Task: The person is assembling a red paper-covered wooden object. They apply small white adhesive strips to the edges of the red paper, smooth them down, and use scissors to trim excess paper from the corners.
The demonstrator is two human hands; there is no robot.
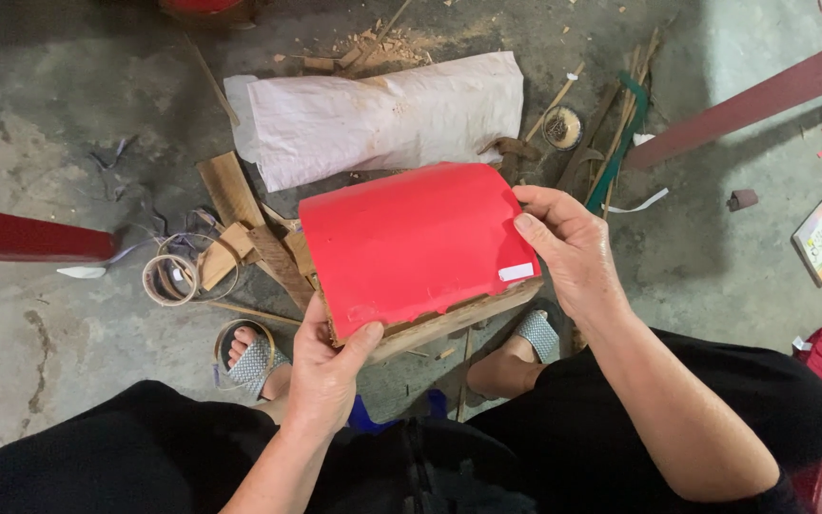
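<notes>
Fingers of both hands grip red-covered wooden piece (418, 246).
Left hand (327, 369), right hand (571, 249); loose red sheet may wrinkle or slip.

There is a single view, from a camera worn on the person's head. It faces steeply down over the lap and knees onto a grey concrete floor (68, 143), close enough that the two bare forearms enter from the near edge and fill much of the lower frame. The left hand (327, 366) and right hand (571, 243) sit at the centre of the picture, nearest the lens. The far edge reaches a white woven sack (382, 114) lying on the floor. No second view overlaps this one.
</notes>
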